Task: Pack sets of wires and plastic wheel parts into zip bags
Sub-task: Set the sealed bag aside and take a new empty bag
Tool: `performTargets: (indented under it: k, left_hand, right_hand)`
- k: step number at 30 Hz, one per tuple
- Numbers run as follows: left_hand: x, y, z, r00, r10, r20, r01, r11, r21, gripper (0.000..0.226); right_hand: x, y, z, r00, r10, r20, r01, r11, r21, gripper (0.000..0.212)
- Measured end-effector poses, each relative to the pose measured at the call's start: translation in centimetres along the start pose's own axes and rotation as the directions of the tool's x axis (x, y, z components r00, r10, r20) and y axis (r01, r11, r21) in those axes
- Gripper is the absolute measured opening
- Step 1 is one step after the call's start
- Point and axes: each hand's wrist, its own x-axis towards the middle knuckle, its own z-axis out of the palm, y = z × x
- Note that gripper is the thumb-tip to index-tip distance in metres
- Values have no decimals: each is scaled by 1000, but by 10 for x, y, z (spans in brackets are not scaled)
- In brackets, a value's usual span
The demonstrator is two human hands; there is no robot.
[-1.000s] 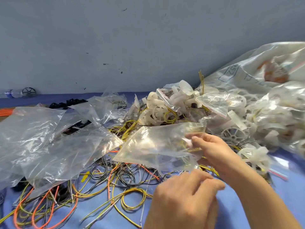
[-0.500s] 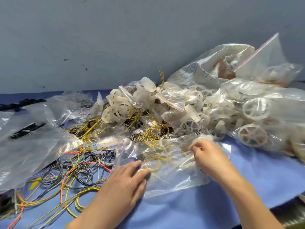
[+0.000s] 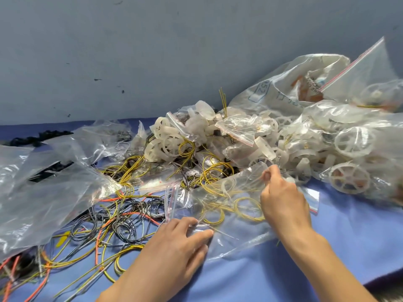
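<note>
Lying flat on a blue surface [image 3: 340, 247] below a grey-blue wall [image 3: 152, 51]: a clear zip bag [image 3: 235, 232], red strip along its left end, yellow wire loops [image 3: 246, 209] inside. Pressed down at the near corner by the left hand [image 3: 174, 249], fingers nearly straight. Pinched at the far edge by the right hand [image 3: 283, 203], thumb against curled fingers. Crowded just behind by heaped white plastic wheels [image 3: 250, 136] and filled bags. Flanked on the left by tangled black, yellow and orange wires [image 3: 113, 225], partly covered by big crumpled clear bags [image 3: 43, 192].
</note>
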Motion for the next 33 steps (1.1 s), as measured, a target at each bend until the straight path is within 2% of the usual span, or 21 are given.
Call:
performTargets:
  k: [2,5,10,13,15,16,19,21,24,27,30,33]
  left_hand:
    - [2,-1,-1,1000,-28,12,28,999,-24,42]
    - [5,-5,2,992,-127,17,128,977,-170,61]
    - [12,-13,0,979,-201,27,201,947,-250,41]
    - [16,-7,-2,979,-197,55,204,962,-181,40]
    - [26,-2,-6,979,-205,-12,202,972,-121,42]
    - [34,2,-10,976,-203,-82,192,974,-123,45]
    - [60,13,-30,937,-198,-286,116,953,-280,61]
    - [75,18,-42,927,-194,-320,39,901,-432,57]
    - [87,25,-47,917,-195,-349,6,879,-476,26]
    - [96,25,-44,860,-251,-445,50,909,-415,23]
    - [102,24,-44,795,-251,-552,109,955,-277,22]
    - [110,17,-35,808,-298,-509,154,939,-306,19]
  right_hand:
    - [-2,2,-1,990,-109,-85,110,994,4,13]
    - [0,6,-4,987,-152,-56,156,986,58,28]
    - [-2,16,-2,997,-73,-39,77,989,122,30]
    - [0,16,0,1000,18,20,-23,945,325,23]
    - [-1,11,-2,1000,5,2,-5,917,400,22]
    - [-4,7,-4,998,-37,-46,52,915,401,21]
    - [-17,-9,-11,952,-246,-183,298,881,367,21]
    - [-25,-19,-11,925,-327,-193,378,846,376,23]
    - [-29,-25,-6,921,-361,-150,390,835,388,23]
    - [-24,-23,-3,941,-324,-97,334,846,415,25]
    - [-17,-20,-2,939,-335,-75,338,860,383,36]
    - [-10,-12,-3,959,-283,-18,276,918,286,41]
